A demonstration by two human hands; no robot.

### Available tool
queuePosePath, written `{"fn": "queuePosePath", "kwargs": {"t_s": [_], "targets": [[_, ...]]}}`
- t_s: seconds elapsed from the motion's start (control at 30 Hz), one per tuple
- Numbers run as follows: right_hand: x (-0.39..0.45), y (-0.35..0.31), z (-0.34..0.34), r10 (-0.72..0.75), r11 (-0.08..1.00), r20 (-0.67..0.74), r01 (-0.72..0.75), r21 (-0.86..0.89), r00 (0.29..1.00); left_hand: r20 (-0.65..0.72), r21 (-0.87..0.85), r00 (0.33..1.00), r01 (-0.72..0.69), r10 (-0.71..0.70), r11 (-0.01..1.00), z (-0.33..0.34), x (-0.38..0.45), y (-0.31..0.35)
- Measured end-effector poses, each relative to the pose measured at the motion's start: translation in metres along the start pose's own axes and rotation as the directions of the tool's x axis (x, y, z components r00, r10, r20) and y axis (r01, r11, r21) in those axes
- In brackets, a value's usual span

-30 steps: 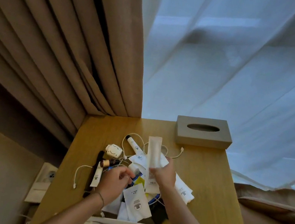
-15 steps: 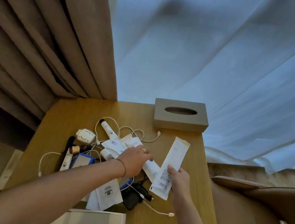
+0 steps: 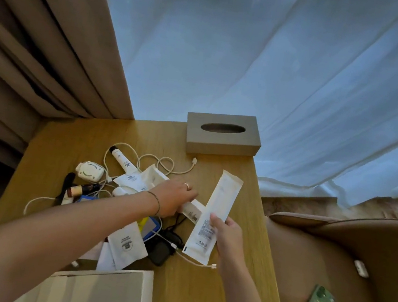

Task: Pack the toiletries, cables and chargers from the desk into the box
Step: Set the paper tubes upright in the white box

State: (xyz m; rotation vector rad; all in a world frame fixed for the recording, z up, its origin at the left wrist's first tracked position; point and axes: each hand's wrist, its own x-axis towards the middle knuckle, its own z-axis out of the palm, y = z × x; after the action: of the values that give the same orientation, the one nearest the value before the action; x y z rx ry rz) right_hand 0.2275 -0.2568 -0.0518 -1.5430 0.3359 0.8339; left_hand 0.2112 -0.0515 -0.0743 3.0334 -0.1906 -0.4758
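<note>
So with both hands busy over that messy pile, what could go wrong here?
The left hand is closing on a white sachet that lies over black cords; lifting it could snag the tangle and drag the black charger along. The long white packet in the right hand is pinched only near its lower part, so it might slip. A white cable end lies towards the desk's right edge and could get knocked off.
</note>
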Motion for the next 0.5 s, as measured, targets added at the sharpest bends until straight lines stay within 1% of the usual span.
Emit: {"fn": "queuePosePath", "kwargs": {"t_s": [0.07,0.13,0.2,0.27,0.33,0.37,0.4,0.43,0.5], "targets": [[-0.011,-0.004,0.002,-0.026,0.999,0.013,0.025,0.023,1.000,-0.043,-0.087,0.997,0.053,-0.057,0.995,-0.007,-0.008,0.000],[-0.027,-0.008,0.005,-0.060,0.998,0.037,0.058,0.033,0.998,-0.109,-0.197,0.981,0.135,-0.159,0.971,-0.018,-0.018,-0.001],[-0.047,-0.013,0.009,-0.103,0.994,0.079,0.102,0.028,0.991,-0.168,-0.369,0.945,0.205,-0.281,0.907,-0.033,-0.034,-0.003],[-0.071,-0.016,0.016,-0.141,0.990,0.134,0.139,0.019,0.981,-0.226,-0.563,0.871,0.249,-0.437,0.788,-0.048,-0.054,-0.006],[-0.095,-0.017,0.025,-0.173,0.984,0.193,0.178,-0.007,0.966,-0.232,-0.756,0.764,0.249,-0.602,0.606,-0.060,-0.077,-0.009],[-0.106,-0.015,0.030,-0.191,0.979,0.226,0.203,-0.032,0.955,-0.214,-0.836,0.719,0.215,-0.661,0.505,-0.065,-0.090,-0.011],[-0.117,-0.012,0.036,-0.208,0.972,0.258,0.229,-0.054,0.943,-0.196,-0.893,0.686,0.171,-0.701,0.417,-0.069,-0.103,-0.012],[-0.128,-0.009,0.041,-0.225,0.964,0.286,0.255,-0.070,0.931,-0.184,-0.927,0.658,0.132,-0.730,0.352,-0.071,-0.116,-0.013],[-0.148,0.000,0.054,-0.250,0.947,0.342,0.303,-0.111,0.906,-0.158,-0.963,0.609,0.080,-0.777,0.258,-0.076,-0.145,-0.015]]}}
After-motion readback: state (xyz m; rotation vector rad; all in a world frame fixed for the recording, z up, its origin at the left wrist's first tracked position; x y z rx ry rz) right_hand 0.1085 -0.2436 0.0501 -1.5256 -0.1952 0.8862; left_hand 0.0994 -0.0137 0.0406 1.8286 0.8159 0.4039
